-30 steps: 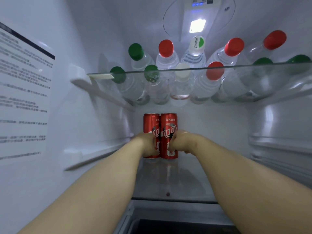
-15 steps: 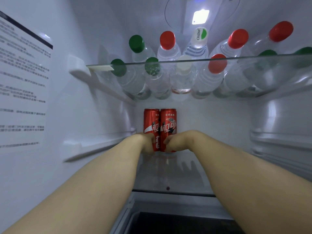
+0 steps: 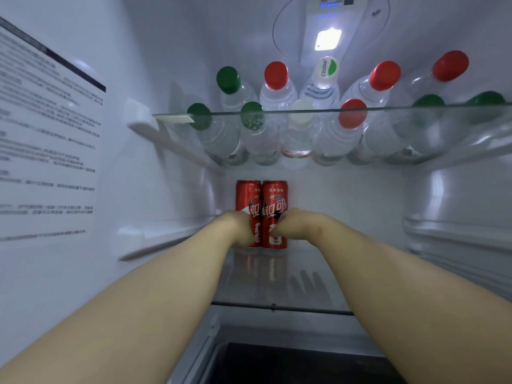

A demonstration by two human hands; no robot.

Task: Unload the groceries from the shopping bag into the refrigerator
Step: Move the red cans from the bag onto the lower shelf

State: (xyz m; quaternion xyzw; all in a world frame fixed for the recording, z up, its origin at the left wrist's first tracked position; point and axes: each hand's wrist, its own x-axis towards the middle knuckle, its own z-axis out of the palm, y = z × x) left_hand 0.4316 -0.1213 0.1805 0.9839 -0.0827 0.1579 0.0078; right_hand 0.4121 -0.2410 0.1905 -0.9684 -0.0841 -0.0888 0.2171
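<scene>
Two tall red cola cans stand upright side by side at the back of the lower glass shelf (image 3: 302, 289) inside the refrigerator. My left hand (image 3: 238, 228) grips the left can (image 3: 247, 194). My right hand (image 3: 291, 224) grips the right can (image 3: 274, 195). Both cans touch each other and their bases sit on the shelf. My fingers wrap round the cans' lower halves and hide them. The shopping bag is out of view.
Several clear water bottles (image 3: 327, 87) with green, red and white caps fill the upper glass shelf (image 3: 388, 109). A printed label (image 3: 47, 151) covers the left wall. Side rails run along both walls, and a dark drawer (image 3: 291, 364) lies below.
Both hands have kept hold of the two cans against the back wall. The view has shifted slightly; the cans stand in the same spot.
</scene>
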